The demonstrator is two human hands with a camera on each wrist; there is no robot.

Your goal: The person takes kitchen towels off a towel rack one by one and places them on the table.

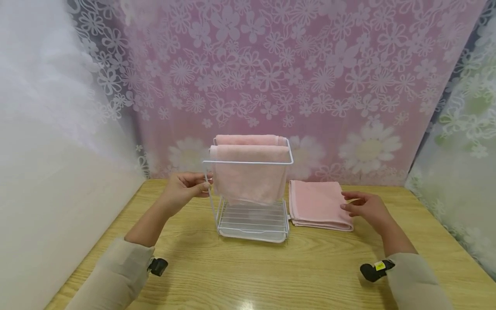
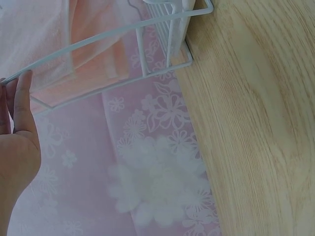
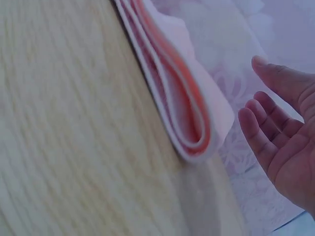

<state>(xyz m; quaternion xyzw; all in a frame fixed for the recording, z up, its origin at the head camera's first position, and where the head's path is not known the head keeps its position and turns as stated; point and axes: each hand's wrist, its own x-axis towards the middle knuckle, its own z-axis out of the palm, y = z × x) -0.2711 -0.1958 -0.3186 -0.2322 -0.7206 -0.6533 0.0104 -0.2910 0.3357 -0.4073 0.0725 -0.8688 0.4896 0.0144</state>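
Note:
A white wire rack (image 1: 252,162) stands mid-table, with pink towels (image 1: 249,178) draped over its upper bars. My left hand (image 1: 185,191) pinches the rack's left front upright between thumb and fingers. In the left wrist view, the fingers of that hand (image 2: 19,123) are on the white wire, beside the hanging cloth. Right of the rack lies a folded pink towel (image 1: 317,203), its layered fold (image 3: 167,93) facing the right wrist view. Close by its right edge is my right hand (image 1: 366,209), thumb and fingers apart, holding nothing.
Inside the rack's base is a wire shelf (image 1: 252,214) over a pale tray (image 1: 253,235). The wooden table (image 1: 240,275) meets a pink flowered curtain (image 1: 248,86) at the back. A white surface (image 1: 50,150) borders the left side, a flowered sheet (image 1: 457,172) the right.

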